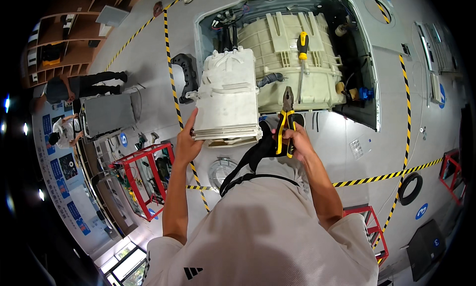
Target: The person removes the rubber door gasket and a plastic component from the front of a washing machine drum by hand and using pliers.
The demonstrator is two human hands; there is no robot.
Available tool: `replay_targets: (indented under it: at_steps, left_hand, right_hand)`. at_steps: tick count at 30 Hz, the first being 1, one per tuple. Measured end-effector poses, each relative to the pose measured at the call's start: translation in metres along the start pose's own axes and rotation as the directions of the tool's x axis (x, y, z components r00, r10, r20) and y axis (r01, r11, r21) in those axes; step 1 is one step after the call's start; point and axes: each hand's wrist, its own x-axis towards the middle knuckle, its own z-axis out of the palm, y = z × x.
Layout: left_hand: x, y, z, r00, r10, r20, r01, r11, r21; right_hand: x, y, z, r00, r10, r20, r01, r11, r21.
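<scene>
A pale plastic detergent-dispenser housing sits over the left part of an opened washing machine. My left hand grips its near left corner, the index finger stretched along the side; the undersides of the fingers are hidden. My right hand is closed round the yellow-and-black handles of a pair of pliers, to the right of the housing. Their jaws point away from me, toward the cream tub. On that tub lies a yellow-and-black screwdriver. A dark ribbed hose runs beside the housing.
The machine's metal cabinet frames the tub, with wires at its far left. A dark curved part lies left of it. Red-framed tool carts stand at both sides. A black ring is at right; two people work at far left.
</scene>
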Motion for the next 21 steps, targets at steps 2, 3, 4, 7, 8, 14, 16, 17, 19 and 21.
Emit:
replay_targets:
  at_steps: [2,3,4,7,8,14,16,17,19,21]
  left_hand:
    - [0.002,-0.004,0.001,1.0,0.004,0.002,-0.004,1.0,0.004]
    - [0.003,-0.005,0.001,1.0,0.006,0.003,-0.006,1.0,0.006]
    - [0.004,-0.005,0.0,1.0,0.001,0.008,-0.001,1.0,0.0]
    - [0.005,-0.003,-0.002,1.0,-0.015,0.017,0.015,1.0,-0.003]
    - [0.004,-0.002,-0.002,1.0,-0.019,0.016,0.019,1.0,0.006]
    - [-0.003,-0.006,0.008,0.999,0.034,-0.024,-0.034,0.999,0.003]
    - [-0.006,0.0,0.011,0.999,0.022,-0.029,-0.022,1.0,0.005]
    - [-0.005,0.004,0.013,0.999,0.017,-0.04,-0.016,1.0,0.016]
    - [-0.008,0.011,0.015,0.999,-0.008,-0.051,0.01,0.999,0.034]
    - [-0.008,0.013,0.016,0.997,-0.009,-0.073,0.011,0.999,0.038]
  right_hand:
    - [-0.001,0.007,0.003,1.0,-0.019,-0.003,0.019,0.999,-0.037]
    - [-0.002,0.008,0.004,0.999,-0.036,-0.008,0.035,0.995,-0.095]
    - [-0.001,0.011,0.004,0.998,-0.066,-0.017,0.064,0.99,-0.122]
    - [-0.003,0.015,0.004,0.989,-0.142,-0.042,0.132,0.973,-0.19]
    - [-0.003,0.017,0.003,0.989,-0.129,-0.072,0.113,0.975,-0.193]
    - [-0.006,0.02,-0.003,0.988,-0.128,-0.084,0.11,0.975,-0.191]
    - [-0.01,0.019,0.001,0.987,-0.113,-0.115,0.097,0.986,-0.134]
    - [-0.009,0.02,-0.001,0.984,-0.119,-0.13,0.101,0.986,-0.134]
    - [-0.01,0.022,-0.001,0.979,-0.12,-0.165,0.103,0.989,-0.108]
    - [-0.011,0.019,-0.001,0.978,-0.098,-0.183,0.077,0.99,-0.117]
